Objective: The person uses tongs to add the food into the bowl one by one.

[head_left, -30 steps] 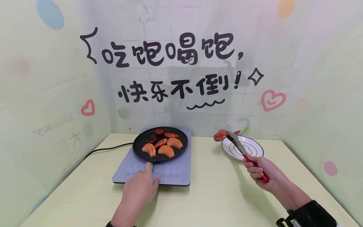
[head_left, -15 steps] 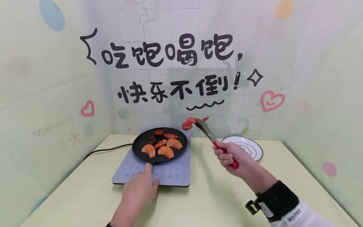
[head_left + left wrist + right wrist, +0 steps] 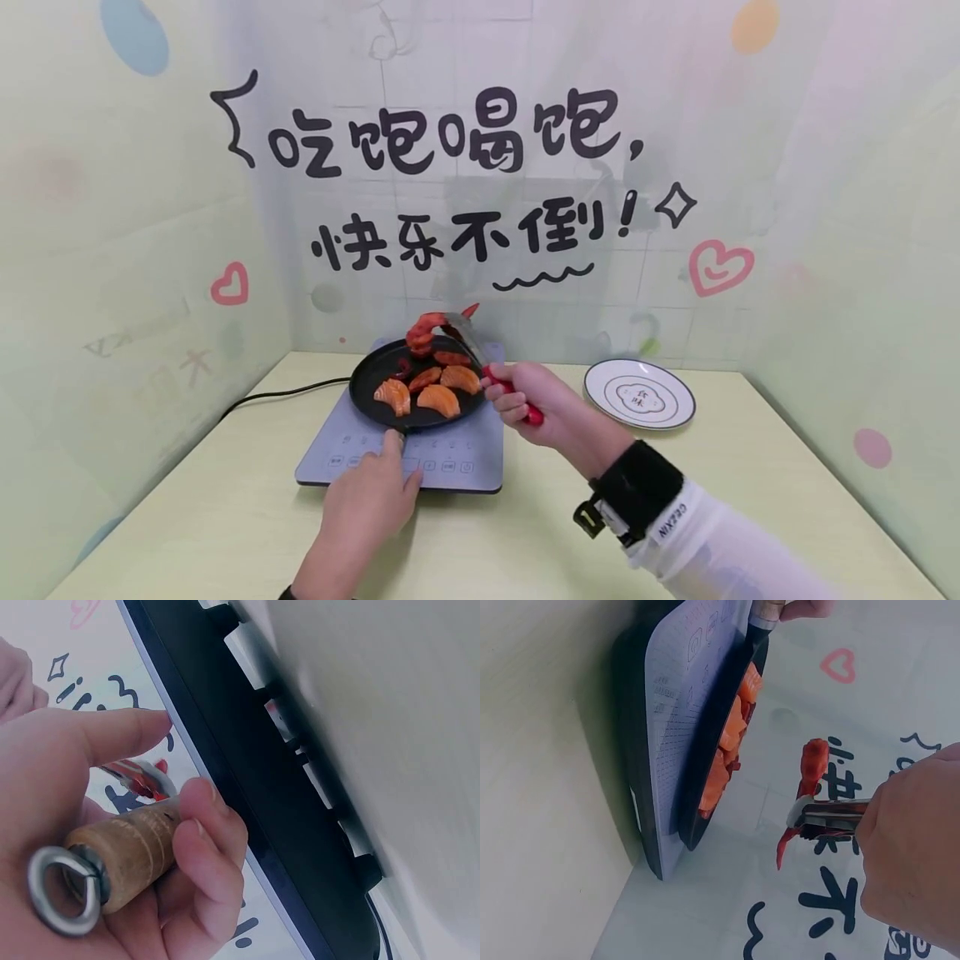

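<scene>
My left hand (image 3: 371, 492) grips the wooden handle (image 3: 131, 851) of a black frying pan (image 3: 371, 367), its fingers curled round the wood; a metal ring hangs from the handle's end. The pan sits on a flat induction cooker (image 3: 330, 450). Orange salmon slices (image 3: 438, 400) and several red pieces (image 3: 425, 379) lie in it. My right hand (image 3: 543, 404) grips red-handled tongs (image 3: 468, 337). Pinched in their metal tips is a red, curled piece of food (image 3: 423, 329) with a pointed end, like a shrimp. It hangs above the pan's far side, clear of the food in the right wrist view.
A white plate (image 3: 600, 387) with a dark rim and printed centre stands on the table (image 3: 750, 500) at the right. A black cord (image 3: 288, 392) runs left from the cooker. Behind the table hangs a printed backdrop (image 3: 480, 50) with side walls.
My right hand has carried the tongs and the red curled piece leftward from over the plate to above the pan. The left hand and the pan have stayed in place.
</scene>
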### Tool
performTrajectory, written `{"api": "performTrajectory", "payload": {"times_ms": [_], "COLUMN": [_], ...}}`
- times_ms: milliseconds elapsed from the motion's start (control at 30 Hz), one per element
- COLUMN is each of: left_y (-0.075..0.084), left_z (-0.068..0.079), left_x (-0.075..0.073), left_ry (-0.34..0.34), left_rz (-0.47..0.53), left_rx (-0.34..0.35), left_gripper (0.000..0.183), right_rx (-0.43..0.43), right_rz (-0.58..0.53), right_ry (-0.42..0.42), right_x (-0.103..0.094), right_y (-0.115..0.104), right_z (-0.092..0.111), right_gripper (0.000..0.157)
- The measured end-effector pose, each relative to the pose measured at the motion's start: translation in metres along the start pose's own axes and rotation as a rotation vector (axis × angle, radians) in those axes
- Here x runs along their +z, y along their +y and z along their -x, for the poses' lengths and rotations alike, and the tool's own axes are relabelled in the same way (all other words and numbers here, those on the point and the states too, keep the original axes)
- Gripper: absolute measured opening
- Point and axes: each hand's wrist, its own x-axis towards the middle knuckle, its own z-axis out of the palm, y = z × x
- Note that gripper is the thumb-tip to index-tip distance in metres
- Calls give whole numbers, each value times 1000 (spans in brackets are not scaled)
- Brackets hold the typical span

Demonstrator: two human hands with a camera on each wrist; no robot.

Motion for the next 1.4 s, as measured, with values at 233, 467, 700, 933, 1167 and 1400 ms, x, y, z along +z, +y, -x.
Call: {"api": "performTrajectory", "payload": {"times_ms": [233,467,700,933,1167,1400], "left_y": [-4,-3,-1,-2,-2,-1], "left_z": [1,2,2,3,3,4], "left_x": [0,-1,-1,-2,-2,-3], "left_ry": [2,-4,5,8,16,16], "left_rz": [12,23,22,5,13,5], "left_rx": [7,16,23,18,19,23], "left_gripper": [59,61,60,63,59,59], "right_rx": [19,29,76,75,56,38], "right_rz": [99,209,261,307,308,288], "right_ry": [18,57,74,67,71,75], "right_x": [24,37,38,41,43,39], "right_y": [17,32,39,37,36,34], "right_z": [-28,-47,-60,-70,-73,-72], "right_gripper": [21,20,24,26,24,23]}}
